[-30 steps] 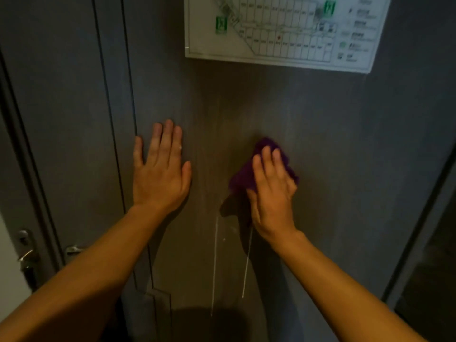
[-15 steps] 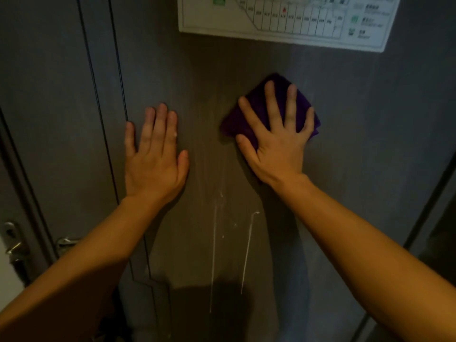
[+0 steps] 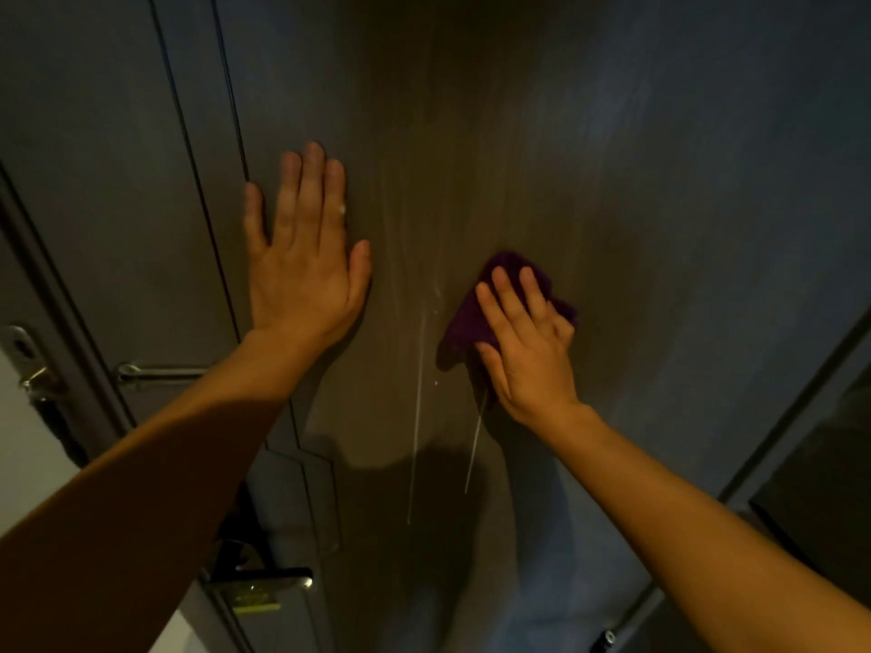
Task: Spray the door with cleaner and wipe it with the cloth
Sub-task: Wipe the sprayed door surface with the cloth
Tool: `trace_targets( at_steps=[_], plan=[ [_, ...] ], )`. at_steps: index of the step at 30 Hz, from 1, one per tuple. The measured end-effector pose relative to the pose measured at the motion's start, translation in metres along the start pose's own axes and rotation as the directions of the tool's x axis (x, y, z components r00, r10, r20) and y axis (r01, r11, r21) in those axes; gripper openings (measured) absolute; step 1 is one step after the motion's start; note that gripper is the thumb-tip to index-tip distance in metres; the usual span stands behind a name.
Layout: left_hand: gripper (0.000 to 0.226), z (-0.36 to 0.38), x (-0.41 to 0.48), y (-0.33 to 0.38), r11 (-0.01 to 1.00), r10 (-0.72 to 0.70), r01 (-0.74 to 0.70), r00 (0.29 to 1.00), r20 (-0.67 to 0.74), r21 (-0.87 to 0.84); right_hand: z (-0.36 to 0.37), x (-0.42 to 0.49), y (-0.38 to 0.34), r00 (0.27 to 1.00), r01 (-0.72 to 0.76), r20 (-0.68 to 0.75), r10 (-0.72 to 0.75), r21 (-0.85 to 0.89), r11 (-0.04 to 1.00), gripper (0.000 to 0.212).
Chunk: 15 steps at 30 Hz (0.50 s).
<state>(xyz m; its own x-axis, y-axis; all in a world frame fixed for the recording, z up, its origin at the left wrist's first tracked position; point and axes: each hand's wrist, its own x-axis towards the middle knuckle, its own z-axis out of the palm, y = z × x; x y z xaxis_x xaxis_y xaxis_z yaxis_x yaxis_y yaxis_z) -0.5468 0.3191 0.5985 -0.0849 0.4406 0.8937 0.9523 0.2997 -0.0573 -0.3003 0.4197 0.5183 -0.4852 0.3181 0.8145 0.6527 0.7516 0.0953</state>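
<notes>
A grey-brown door point(image 3: 636, 190) fills the view. Two thin white runs of cleaner point(image 3: 417, 417) trickle down its middle. My left hand point(image 3: 304, 271) lies flat on the door, fingers spread upward, holding nothing. My right hand point(image 3: 528, 341) presses a purple cloth point(image 3: 464, 322) against the door, just right of the runs. The cloth sticks out above and to the left of my fingers. No spray bottle is in view.
A metal door handle point(image 3: 160, 371) sits at the left behind my left forearm, with a lock plate point(image 3: 28, 365) on the door edge. Another handle point(image 3: 264, 587) shows lower down. A dark frame strip point(image 3: 801, 398) runs along the right.
My right hand has slid the cloth down the door from near the posted sign to beside the runs. The view has tilted down, so the sign is out of frame. My left hand stays planted.
</notes>
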Motion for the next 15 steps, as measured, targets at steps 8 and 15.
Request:
trace_targets(
  at_steps=[8, 15],
  plan=[
    [0.078, 0.039, -0.076, -0.01, 0.994, 0.099, -0.099, 0.995, -0.002, -0.055, -0.033, 0.077, -0.058, 0.993, -0.067, -0.109, 0.056, -0.098, 0.993, 0.059],
    [0.073, 0.074, -0.148, -0.014, 0.991, 0.113, -0.114, 0.993, -0.02, -0.067, 0.023, 0.04, -0.068, 0.995, -0.025, -0.102, -0.007, -0.315, 0.949, 0.059]
  ],
)
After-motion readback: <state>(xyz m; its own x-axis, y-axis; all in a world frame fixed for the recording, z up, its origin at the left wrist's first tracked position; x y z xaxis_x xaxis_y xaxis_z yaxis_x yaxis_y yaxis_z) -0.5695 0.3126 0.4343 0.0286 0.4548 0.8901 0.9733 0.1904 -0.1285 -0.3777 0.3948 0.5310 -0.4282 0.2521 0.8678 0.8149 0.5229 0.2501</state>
